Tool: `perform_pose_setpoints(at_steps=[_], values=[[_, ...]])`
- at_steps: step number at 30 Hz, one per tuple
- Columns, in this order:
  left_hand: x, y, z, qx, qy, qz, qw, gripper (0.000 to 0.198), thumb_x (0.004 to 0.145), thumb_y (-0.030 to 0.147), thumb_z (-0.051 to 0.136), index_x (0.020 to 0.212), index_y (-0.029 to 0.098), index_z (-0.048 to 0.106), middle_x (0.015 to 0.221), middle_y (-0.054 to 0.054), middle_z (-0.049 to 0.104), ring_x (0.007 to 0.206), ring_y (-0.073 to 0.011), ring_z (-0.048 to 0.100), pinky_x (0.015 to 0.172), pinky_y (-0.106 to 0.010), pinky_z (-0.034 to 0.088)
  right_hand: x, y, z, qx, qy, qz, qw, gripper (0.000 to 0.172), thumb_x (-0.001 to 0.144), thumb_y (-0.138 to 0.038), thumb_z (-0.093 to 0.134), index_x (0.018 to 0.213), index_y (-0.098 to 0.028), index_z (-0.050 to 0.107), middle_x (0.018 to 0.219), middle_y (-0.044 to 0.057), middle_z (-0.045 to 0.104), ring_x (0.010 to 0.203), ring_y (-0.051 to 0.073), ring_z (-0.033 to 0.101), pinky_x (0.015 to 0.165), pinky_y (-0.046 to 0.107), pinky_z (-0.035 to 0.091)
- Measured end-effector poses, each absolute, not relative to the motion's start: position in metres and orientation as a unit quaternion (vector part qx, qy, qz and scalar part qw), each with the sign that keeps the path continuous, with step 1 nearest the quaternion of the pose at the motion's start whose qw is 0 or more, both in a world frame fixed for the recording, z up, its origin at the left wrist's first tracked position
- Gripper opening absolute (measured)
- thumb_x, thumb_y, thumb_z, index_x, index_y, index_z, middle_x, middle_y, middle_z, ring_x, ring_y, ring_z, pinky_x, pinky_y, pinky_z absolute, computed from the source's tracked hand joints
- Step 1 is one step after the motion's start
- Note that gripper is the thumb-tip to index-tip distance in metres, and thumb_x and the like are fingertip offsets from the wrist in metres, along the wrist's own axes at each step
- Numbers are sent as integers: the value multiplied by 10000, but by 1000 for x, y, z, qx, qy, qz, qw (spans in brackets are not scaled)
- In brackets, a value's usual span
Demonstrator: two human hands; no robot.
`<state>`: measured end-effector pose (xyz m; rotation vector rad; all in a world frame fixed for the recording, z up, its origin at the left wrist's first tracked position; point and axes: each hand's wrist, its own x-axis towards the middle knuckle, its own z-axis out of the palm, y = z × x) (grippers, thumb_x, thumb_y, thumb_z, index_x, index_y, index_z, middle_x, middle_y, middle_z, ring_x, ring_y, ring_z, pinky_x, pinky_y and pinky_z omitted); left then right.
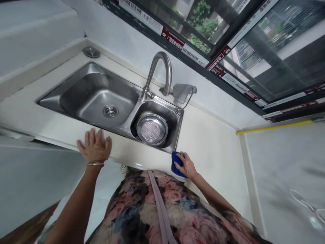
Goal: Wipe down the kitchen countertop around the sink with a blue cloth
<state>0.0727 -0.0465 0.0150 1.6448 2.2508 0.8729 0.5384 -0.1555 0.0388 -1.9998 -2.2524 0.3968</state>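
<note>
My left hand (pixel 94 145) lies flat with spread fingers on the front edge of the pale countertop (pixel 142 152), just before the large sink basin. Under my right hand (pixel 186 165) is a blue cloth (pixel 177 163), pressed on the counter by the front right corner of the sink. My right fingers curl over the cloth. The steel double sink (pixel 101 93) has a large left basin with a drain. In its smaller right basin sits a round metal strainer (pixel 151 130) with a perforated bottom.
A curved faucet (pixel 167 67) rises behind the sink. Beside it a grey cloth (pixel 181 92) hangs on a wire holder. A round metal cap (pixel 91 52) is set in the back left corner. Windows (pixel 203 30) line the back wall, and a yellow pipe (pixel 274 126) runs at right.
</note>
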Motion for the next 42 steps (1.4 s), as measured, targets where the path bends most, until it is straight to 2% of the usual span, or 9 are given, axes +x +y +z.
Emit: perform_pose_setpoints(at_steps=[5, 12, 22, 27, 31, 34, 37, 42], values=[[71, -46, 10, 561, 772, 285, 90, 617, 1050, 542, 452, 1574, 224, 517, 1714, -158, 391, 1616, -350, 298, 1299, -694, 70, 548, -147, 25, -671, -732, 84, 75, 435, 1028, -438, 523, 1396, -270, 683, 1313, 126, 595, 1230, 266, 599, 994, 391, 604], [71, -44, 14, 558, 782, 260, 96, 625, 1037, 545, 473, 1570, 221, 517, 1724, -151, 372, 1610, -371, 303, 1289, -732, 94, 568, -53, 27, -756, -648, 62, 61, 519, 1061, -470, 403, 1444, -224, 652, 1370, 146, 566, 1293, 278, 538, 1068, 400, 531], [69, -43, 14, 556, 792, 239, 82, 626, 1024, 559, 478, 1569, 253, 514, 1707, -153, 406, 1599, -372, 329, 1291, -721, 130, 617, 90, 45, -843, -537, 41, 4, 509, 1093, -479, 362, 1509, -280, 578, 1395, 130, 514, 1226, 285, 510, 962, 378, 490], [69, -41, 12, 545, 798, 250, 54, 603, 992, 524, 533, 1538, 269, 548, 1674, -139, 465, 1570, -372, 385, 1296, -688, 161, 624, 144, 45, -839, -544, 24, -6, 504, 1125, -481, 353, 1563, -287, 511, 1413, 140, 491, 1172, 272, 472, 891, 371, 465], [71, -40, 13, 545, 800, 246, 49, 604, 988, 496, 546, 1550, 273, 534, 1676, -126, 463, 1571, -365, 382, 1307, -654, 152, 624, 182, 47, -821, -570, 35, -20, 498, 1143, -469, 346, 1595, -295, 465, 1450, 142, 465, 1170, 257, 427, 890, 367, 447], [72, -39, 17, 539, 808, 229, 64, 597, 985, 496, 531, 1525, 245, 564, 1664, -147, 475, 1566, -378, 383, 1306, -655, 149, 620, 196, 49, -802, -596, 39, -26, 494, 1148, -444, 352, 1607, -287, 448, 1508, 147, 425, 1197, 255, 400, 928, 376, 434], [73, -38, 22, 531, 818, 209, 69, 601, 998, 524, 495, 1518, 234, 572, 1669, -147, 470, 1577, -351, 368, 1324, -614, 136, 613, 193, 51, -779, -624, 45, -36, 481, 1142, -425, 379, 1599, -295, 458, 1534, 135, 412, 1210, 254, 395, 943, 364, 434], [75, -37, 28, 533, 821, 189, 81, 617, 1010, 531, 451, 1531, 217, 557, 1687, -148, 443, 1594, -327, 340, 1331, -603, 121, 588, 165, 57, -753, -652, 52, -76, 442, 1083, -410, 459, 1485, -268, 578, 1458, 156, 460, 1220, 308, 465, 883, 358, 495]])
